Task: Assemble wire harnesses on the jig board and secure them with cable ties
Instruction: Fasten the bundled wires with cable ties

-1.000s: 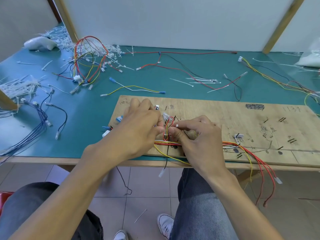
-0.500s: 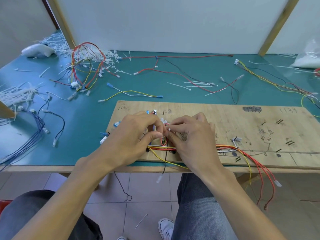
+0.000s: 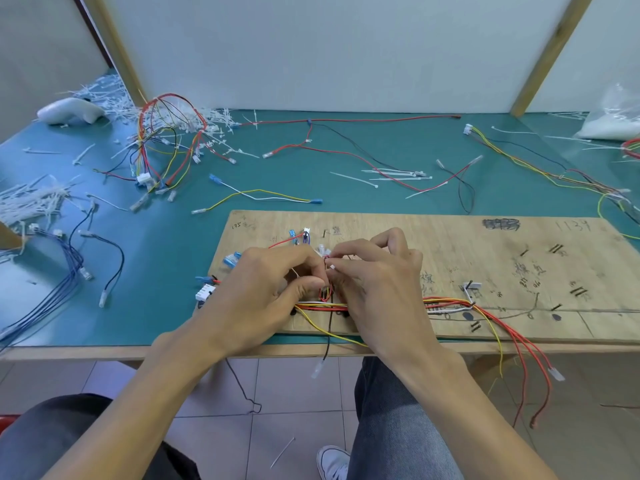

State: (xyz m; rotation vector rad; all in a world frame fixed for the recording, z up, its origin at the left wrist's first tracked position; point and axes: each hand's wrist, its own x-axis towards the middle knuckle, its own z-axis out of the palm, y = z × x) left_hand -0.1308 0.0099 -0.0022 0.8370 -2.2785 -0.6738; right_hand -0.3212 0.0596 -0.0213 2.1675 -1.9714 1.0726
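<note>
Teal matting covers the tabletop (image 3: 346, 143), which fills the middle of the frame from left to right. On its near edge lies the plywood jig board (image 3: 450, 244), a long panel marked with handwriting and black pegs, reaching from the centre to the right edge.

Both hands meet over the left part of that board. The left hand (image 3: 263, 292) has its fingers (image 3: 308, 284) curled, thumb and forefinger pinched together on a small loop of red wire. The right hand (image 3: 381, 285) touches it fingertip to fingertip, and its fingers (image 3: 349, 268) pinch the same loop. A tiny white piece (image 3: 331, 267) sits at their tips; I cannot tell what it is.

That loop belongs to the wire harness (image 3: 446, 301), a bundle of red, yellow and white wires running along the board's lower edge under both hands. It spills off the tabletop at lower right.

In the upper left, a loose tangle of wires (image 3: 166, 140) arches over a heap of white cable ties (image 3: 214, 123). At the far left lie blue wires (image 3: 69, 265). Above the board's top left corner lies a yellow and white lead (image 3: 263, 195) with blue ends. A white connector (image 3: 204, 292) sits at the board's left edge, just beside the left hand.
</note>
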